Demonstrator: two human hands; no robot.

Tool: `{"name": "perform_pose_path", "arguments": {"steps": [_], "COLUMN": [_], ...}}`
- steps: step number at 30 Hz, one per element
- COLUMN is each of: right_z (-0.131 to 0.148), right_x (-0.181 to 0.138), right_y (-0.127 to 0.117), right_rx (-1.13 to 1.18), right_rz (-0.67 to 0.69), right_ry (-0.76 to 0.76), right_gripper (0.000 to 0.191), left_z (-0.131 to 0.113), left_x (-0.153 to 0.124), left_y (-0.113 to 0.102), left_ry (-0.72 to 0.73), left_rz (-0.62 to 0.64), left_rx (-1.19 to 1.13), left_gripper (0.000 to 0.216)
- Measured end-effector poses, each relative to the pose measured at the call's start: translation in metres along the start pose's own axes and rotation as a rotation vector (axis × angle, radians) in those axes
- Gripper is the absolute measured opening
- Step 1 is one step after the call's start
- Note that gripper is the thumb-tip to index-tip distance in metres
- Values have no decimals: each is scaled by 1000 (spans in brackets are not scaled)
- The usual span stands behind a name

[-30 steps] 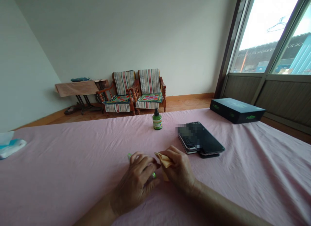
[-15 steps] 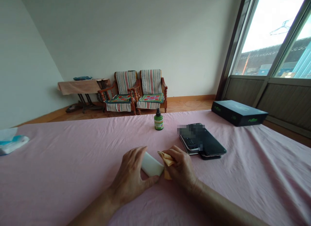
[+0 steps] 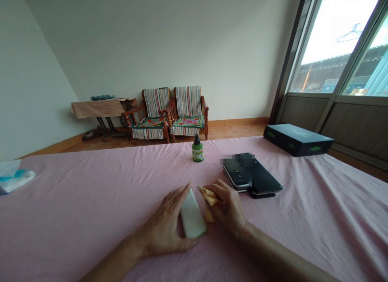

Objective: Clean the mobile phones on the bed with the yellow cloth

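My left hand (image 3: 168, 223) grips a flat, white, phone-sized slab (image 3: 192, 217) by its ends, thumb at the near end and fingers at the far one. A thin green line shows along the slab's near edge; its kind is not clear. Just to the right, my right hand (image 3: 226, 207) is closed around a folded yellow cloth (image 3: 209, 196). Part of the cloth hangs below the fingers, close to the slab's right side. Whether cloth and slab touch, I cannot tell.
A green spray bottle (image 3: 198, 149) stands beyond my hands. To the right lie a keypad phone (image 3: 237, 177) and a dark tablet-like device (image 3: 263, 179), with a black box (image 3: 298, 140) behind. At far left is a tissue pack (image 3: 16, 181). Pink cloth (image 3: 91, 201) covers the surface.
The white slab has turned more upright in view and come slightly nearer, my left hand turning with it. My right hand with the cloth has barely moved.
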State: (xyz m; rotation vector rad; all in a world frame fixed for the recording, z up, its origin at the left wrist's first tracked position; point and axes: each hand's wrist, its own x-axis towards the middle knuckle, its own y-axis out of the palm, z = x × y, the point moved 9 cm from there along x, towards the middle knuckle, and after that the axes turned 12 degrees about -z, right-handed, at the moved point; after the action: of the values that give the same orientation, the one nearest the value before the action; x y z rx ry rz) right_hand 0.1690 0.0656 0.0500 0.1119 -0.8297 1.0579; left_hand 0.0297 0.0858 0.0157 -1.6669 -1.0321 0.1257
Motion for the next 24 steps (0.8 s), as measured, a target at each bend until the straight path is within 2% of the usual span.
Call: {"name": "perform_pose_path", "arguments": {"steps": [2,4,9,13,16,20,24], "right_z": [0,0,6,11,23,43,37], "right_x": [1,1,-4,-16,-27,-38,-36], "right_y": [-2,-4,6,27,36,39,44], "right_rx": [-6,-20,-153,-318,-332,-221,-227], "right_rz": [-3,-7,64,243,379,505,489], "right_ry": [-11,-26,-160,-278,-346,-391,-362], "right_gripper": [25,29,33,18,9,12,11], "left_z": [-8,-14,-9,8,9,2,-5], "left_x": [-2,-3,-3,-4,-4,1,4], "left_y": [-1,-5,-6,-2,0,-1,0], "left_ry": [71,103,38,-72,-60,2,27], "left_rz": [100,120,78,39,16,-33,-17], "left_rx": [-81,-130,-107,-39,-37,-31,-6], "left_gripper": [109,105,107,121,125,121,107]}}
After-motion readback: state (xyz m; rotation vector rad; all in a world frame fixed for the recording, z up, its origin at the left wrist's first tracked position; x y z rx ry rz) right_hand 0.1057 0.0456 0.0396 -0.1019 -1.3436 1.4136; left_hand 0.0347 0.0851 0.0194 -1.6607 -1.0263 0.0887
